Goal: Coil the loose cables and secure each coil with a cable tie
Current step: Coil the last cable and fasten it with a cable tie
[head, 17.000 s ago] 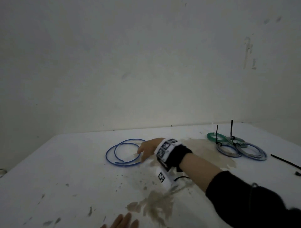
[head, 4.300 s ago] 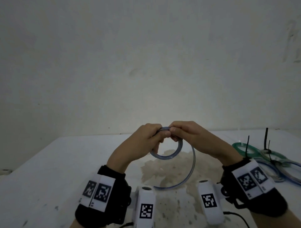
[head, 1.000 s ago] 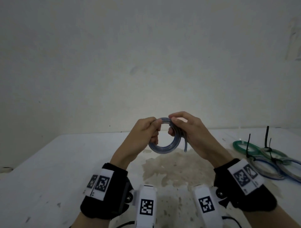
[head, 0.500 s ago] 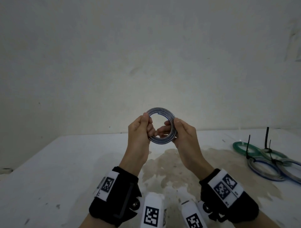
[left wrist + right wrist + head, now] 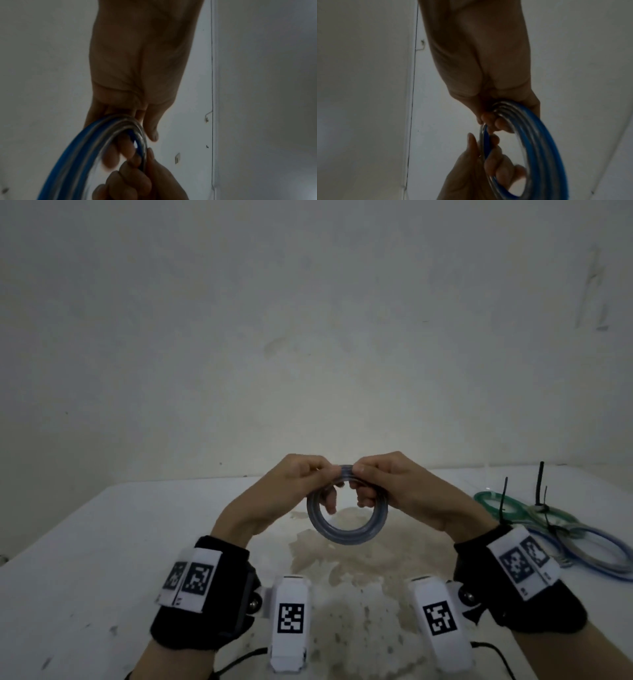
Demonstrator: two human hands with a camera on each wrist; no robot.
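Note:
A blue cable wound into a small tight coil (image 5: 346,534) hangs in the air above the white table (image 5: 85,559). My left hand (image 5: 301,481) and right hand (image 5: 380,477) both pinch the coil at its top, thumbs and fingertips nearly meeting. The lower half of the ring hangs free below them. In the left wrist view the coil (image 5: 96,148) curves past my left fingers (image 5: 120,152). In the right wrist view the coil (image 5: 536,142) runs through my right fingers (image 5: 496,123), with the other hand below.
At the right of the table lie several finished coils, green (image 5: 496,503) and blue-grey (image 5: 596,553), each with a black cable tie (image 5: 540,484) sticking up. A brown stain (image 5: 359,570) spreads under my hands. A bare wall stands behind the table.
The coil, held upright and high half a second ago, has dropped lower. Both hands have shifted their grip to the top of the ring.

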